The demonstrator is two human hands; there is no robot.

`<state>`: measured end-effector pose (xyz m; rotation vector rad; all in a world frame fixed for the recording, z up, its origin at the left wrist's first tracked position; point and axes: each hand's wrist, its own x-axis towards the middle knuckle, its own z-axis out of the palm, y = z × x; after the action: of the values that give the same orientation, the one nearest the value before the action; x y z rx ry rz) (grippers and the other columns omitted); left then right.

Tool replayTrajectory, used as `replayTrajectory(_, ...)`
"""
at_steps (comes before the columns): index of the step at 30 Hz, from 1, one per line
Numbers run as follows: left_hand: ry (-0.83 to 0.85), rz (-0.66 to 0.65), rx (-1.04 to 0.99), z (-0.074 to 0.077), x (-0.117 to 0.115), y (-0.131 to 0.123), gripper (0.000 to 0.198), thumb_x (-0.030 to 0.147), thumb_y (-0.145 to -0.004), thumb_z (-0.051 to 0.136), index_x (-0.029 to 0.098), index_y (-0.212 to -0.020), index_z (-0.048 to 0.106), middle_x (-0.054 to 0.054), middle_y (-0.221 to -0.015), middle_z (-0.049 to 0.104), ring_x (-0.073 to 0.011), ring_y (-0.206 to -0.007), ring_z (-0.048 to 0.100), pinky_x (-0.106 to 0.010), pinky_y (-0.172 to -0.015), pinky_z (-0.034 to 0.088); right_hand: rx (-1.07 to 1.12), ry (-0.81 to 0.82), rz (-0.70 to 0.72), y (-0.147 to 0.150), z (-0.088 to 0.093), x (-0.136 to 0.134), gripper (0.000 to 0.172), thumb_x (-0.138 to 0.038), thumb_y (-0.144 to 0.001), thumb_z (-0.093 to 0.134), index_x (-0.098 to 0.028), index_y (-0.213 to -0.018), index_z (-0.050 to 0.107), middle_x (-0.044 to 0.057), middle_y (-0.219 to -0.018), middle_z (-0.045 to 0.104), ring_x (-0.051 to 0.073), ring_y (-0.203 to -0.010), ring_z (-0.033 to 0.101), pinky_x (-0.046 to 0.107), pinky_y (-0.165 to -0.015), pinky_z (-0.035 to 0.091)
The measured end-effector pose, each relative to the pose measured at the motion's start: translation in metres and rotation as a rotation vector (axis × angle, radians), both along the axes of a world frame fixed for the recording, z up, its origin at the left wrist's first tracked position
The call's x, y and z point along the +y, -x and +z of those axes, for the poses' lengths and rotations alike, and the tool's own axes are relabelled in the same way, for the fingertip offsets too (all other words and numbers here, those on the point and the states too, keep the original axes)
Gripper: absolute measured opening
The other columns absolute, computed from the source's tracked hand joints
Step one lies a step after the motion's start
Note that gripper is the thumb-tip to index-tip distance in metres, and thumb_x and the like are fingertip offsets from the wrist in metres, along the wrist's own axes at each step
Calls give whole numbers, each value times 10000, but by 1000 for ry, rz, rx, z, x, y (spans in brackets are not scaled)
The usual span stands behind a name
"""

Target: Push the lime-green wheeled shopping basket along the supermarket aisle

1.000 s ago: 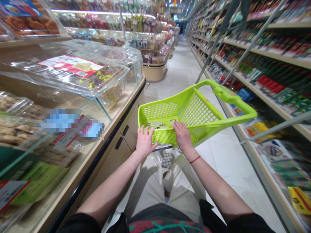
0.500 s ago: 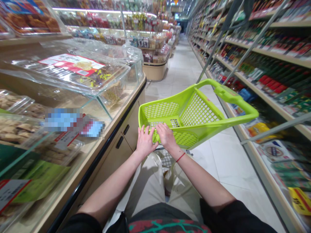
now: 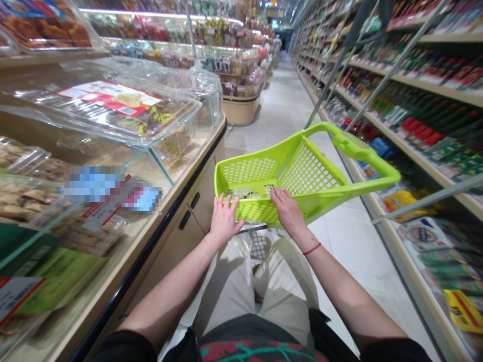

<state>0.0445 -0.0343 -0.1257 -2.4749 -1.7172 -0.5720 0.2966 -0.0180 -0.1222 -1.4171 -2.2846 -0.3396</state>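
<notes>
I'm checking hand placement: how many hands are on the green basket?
2, both on the green basket: left hand by its left corner, right hand farther right along the near rim.

Lime-grn plastic basket cart (image 3: 317,202) w/ lattice walls & chunky loop handle stood upright, open-topped, just beside the wood counter (image 3: 206,188); its handleless end was nearest, handle end rose away from it.
</notes>
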Motion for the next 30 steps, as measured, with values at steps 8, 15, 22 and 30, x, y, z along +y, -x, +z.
replayTrajectory(8,-7,-36,-46,-4,-1,5,839,421,-749,643,90,-1458,341,-172,-1489,445,-383,-1430,316,-554,-1228,181,42,20,19,55,-7,3,470,-34,-912,392,-42,-1355,552,216,-1430,534,266,-1361,486,471,-1175,360)
replayTrajectory(15,-12,-55,-65,-6,0,6,848,390,-744,630,75,-1468,319,-186,-1512,422,-379,-1443,309,-564,-1223,187,79,131,118,105,-5,8,471,-115,-940,420,-49,-1395,521,209,-1466,497,260,-1399,436,475,-1199,318)
replayTrajectory(22,-20,-82,-89,-13,0,13,844,373,-773,598,27,-1471,271,-235,-1515,403,-348,-1456,319,-528,-1222,225,112,146,179,119,-9,12,484,-119,-941,411,-94,-1413,514,188,-1467,503,250,-1392,447,496,-1190,329)
replayTrajectory(30,14,-85,-52,-8,-2,15,805,354,-771,605,50,-1452,302,-244,-1541,357,-347,-1480,275,-521,-1215,253,110,72,216,102,-12,10,416,-162,-982,366,-98,-1330,586,184,-1451,524,248,-1390,448,496,-1171,351)
